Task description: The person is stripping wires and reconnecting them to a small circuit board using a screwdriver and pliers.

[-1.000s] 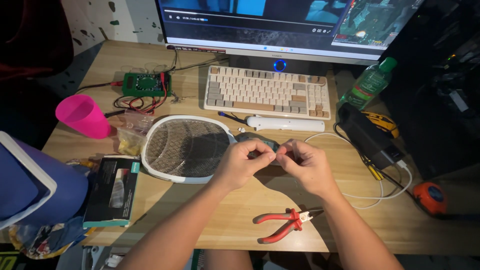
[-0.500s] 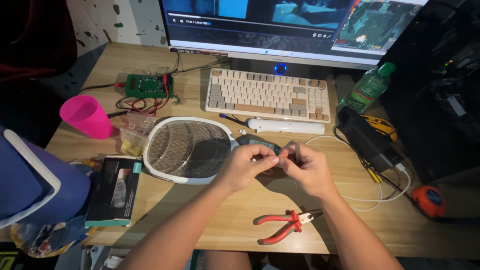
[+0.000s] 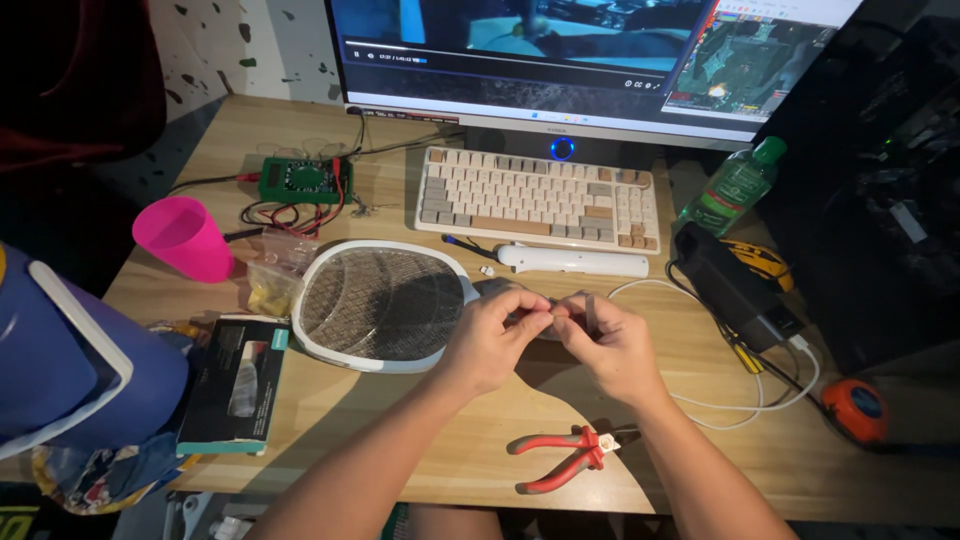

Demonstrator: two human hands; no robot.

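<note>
Hands met over the middle of the desk (image 3: 400, 440), just right of the racket (image 3: 380, 303), a white electric swatter whose mesh head lay flat while its handle end ran under the fingers. The left hand (image 3: 490, 340) had thumb and forefinger pinched together on something small at that handle end; the thing itself was too small and too hidden to tell. The right hand (image 3: 610, 345) faced it, fingertips closed and touching the left's, apparently on the same small part. Red-handled pliers (image 3: 560, 462) lay on the wood just below the right wrist, untouched. Beyond the hands a white handle piece (image 3: 575, 262) rested parallel to the keyboard (image 3: 540, 197), which sat before the monitor (image 3: 590, 60). To the left stood a pink cup (image 3: 185, 238), with a green meter (image 3: 303, 180) and its red and black leads behind it, and a small clear bag (image 3: 272, 275) touching the racket's rim. A dark box (image 3: 235, 385) lay at the near left edge. On the right were a green bottle (image 3: 735, 190), a black adapter (image 3: 730, 285) with a white cable (image 3: 740, 405) looping toward the hands, and an orange tape measure (image 3: 853, 408) at the far edge.
</note>
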